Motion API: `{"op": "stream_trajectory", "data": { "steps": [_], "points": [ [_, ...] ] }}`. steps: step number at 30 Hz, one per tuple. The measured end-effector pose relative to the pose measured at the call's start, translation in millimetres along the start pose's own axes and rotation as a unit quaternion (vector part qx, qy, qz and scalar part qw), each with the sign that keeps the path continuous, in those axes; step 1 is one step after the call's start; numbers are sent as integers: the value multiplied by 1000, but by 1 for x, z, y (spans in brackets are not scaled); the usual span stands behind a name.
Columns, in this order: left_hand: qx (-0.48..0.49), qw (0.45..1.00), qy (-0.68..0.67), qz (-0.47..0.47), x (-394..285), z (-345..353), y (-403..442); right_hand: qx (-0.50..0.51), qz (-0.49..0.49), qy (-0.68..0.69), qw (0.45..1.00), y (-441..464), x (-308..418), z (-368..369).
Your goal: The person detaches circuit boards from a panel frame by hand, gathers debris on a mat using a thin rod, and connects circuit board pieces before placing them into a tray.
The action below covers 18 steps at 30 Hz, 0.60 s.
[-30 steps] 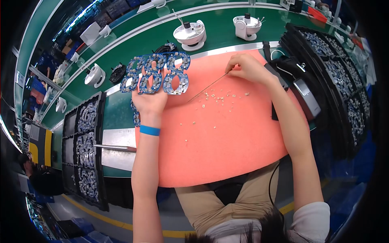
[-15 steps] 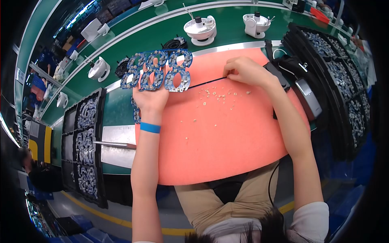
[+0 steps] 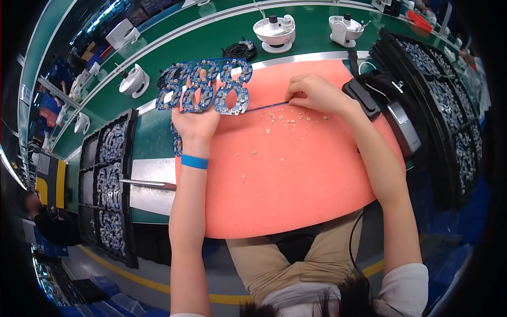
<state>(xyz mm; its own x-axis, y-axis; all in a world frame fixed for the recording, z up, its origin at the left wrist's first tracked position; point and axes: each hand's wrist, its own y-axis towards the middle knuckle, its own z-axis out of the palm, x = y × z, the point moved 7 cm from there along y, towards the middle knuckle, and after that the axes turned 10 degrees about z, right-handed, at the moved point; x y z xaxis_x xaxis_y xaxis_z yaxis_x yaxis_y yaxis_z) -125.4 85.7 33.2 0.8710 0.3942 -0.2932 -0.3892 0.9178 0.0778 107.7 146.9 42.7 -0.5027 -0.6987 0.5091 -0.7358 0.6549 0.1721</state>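
Note:
My left hand (image 3: 196, 124) holds up a blue circuit board panel (image 3: 232, 100) made of figure-eight shapes, above the left edge of a pink mat (image 3: 296, 185). My right hand (image 3: 317, 95) pinches the end of a thin dark blue strip (image 3: 269, 107) over the mat's upper part. The strip's other end reaches the panel's lower right edge; whether they are joined cannot be told. Small pale pieces (image 3: 289, 122) lie scattered on the mat below the strip. More blue board (image 3: 177, 143) shows beside my left wrist.
Black trays of boards stand at the left (image 3: 111, 182) and right (image 3: 449, 116). Metal tweezers (image 3: 148, 183) lie left of the mat. White dispensers (image 3: 274, 33) and a coiled black cable (image 3: 240, 49) stand behind. A grey device (image 3: 404, 127) sits at the right. Another person (image 3: 50, 224) is at far left.
My right hand has moved slightly left and down, and the strip now lies flatter, with its dark blue side showing. The panel has stayed in my left hand, and the view has shifted a little.

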Motion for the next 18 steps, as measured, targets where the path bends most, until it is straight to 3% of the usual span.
{"op": "stream_trajectory", "data": {
  "steps": [17, 18],
  "points": [
    [-4, 1000, 17, -1, 2, -3, 0, -24, 4, -56, 998, -1, 10, 6],
    [-3, 1000, 13, -4, 2, -4, 0, 31, 45, -2, 999, -1, 5, 8]
  ]
}}
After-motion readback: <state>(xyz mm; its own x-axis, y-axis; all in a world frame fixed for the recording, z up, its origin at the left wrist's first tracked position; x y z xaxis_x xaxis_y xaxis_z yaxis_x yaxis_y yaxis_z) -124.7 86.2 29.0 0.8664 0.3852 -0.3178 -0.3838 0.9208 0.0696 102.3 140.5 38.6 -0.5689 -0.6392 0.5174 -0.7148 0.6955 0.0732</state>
